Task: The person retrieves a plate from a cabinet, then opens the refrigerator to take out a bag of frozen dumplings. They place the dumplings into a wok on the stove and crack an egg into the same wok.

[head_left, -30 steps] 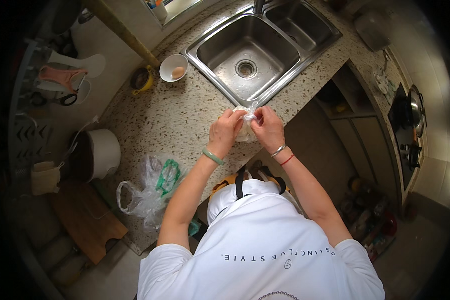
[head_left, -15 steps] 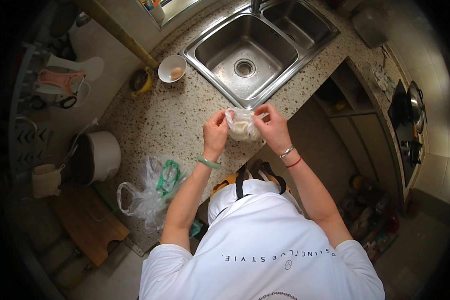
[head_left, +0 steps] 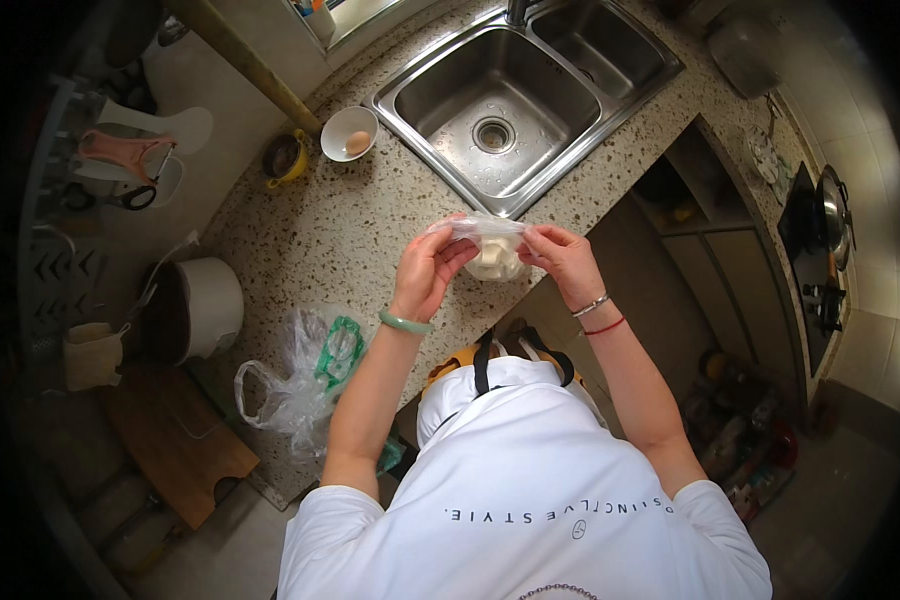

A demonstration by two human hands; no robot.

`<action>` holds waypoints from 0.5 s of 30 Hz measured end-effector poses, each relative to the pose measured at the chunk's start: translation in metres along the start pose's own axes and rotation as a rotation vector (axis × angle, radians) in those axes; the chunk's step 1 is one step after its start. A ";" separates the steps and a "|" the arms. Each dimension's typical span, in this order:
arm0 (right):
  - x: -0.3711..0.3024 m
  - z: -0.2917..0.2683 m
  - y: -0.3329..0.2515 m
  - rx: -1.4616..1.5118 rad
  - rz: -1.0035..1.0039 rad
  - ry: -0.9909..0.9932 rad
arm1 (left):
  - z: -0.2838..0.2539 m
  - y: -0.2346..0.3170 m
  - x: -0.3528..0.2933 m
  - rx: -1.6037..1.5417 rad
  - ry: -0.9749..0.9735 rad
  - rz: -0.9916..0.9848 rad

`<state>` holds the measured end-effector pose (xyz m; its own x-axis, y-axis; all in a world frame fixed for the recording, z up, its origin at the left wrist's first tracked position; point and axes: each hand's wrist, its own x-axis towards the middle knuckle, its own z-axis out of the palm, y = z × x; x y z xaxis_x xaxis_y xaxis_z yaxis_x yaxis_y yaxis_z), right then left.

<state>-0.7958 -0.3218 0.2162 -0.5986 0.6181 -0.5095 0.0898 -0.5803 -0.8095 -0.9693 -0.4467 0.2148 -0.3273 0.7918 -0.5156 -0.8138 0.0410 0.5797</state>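
Note:
Between my two hands is a thin clear plastic bag (head_left: 497,258) with pale, cream-coloured lumps inside; what they are I cannot make out. My left hand (head_left: 430,268) pinches the left side of its gathered mouth, palm partly turned up. On the opposite side my right hand (head_left: 569,264) grips the rim between thumb and fingers. The bag's top is stretched flat between them, and its rounded bottom is at the counter's front edge, just below the sink corner. Whether it rests on the counter is unclear.
A double steel sink (head_left: 498,120) is set in the speckled counter (head_left: 300,235). To its left are a white bowl (head_left: 336,125) with an egg (head_left: 357,143) and a yellow cup (head_left: 288,160). Crumpled plastic bags (head_left: 300,375) and a white rice cooker (head_left: 208,308) lie nearer left. A pan (head_left: 831,215) is far right.
My hands have moved apart, pulling the bag's mouth wider and flatter. My left hand has turned its palm upward, and my right hand has shifted right.

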 end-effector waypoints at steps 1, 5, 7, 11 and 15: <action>-0.001 0.001 -0.003 0.100 0.026 0.010 | -0.001 0.001 -0.002 -0.003 -0.007 -0.002; 0.006 -0.005 0.001 0.523 0.088 0.009 | 0.000 0.004 -0.006 0.038 -0.028 -0.026; 0.013 -0.004 0.007 0.710 0.097 0.036 | -0.005 -0.004 -0.003 0.046 0.021 -0.013; 0.027 0.002 0.017 0.879 0.180 0.042 | -0.012 -0.016 0.000 -0.138 0.069 -0.056; 0.039 -0.012 0.019 0.954 0.232 -0.104 | -0.028 -0.021 0.009 -0.408 0.021 -0.116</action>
<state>-0.8078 -0.3025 0.1780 -0.7183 0.4117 -0.5608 -0.4382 -0.8939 -0.0949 -0.9686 -0.4571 0.1805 -0.2284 0.7835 -0.5779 -0.9679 -0.1186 0.2216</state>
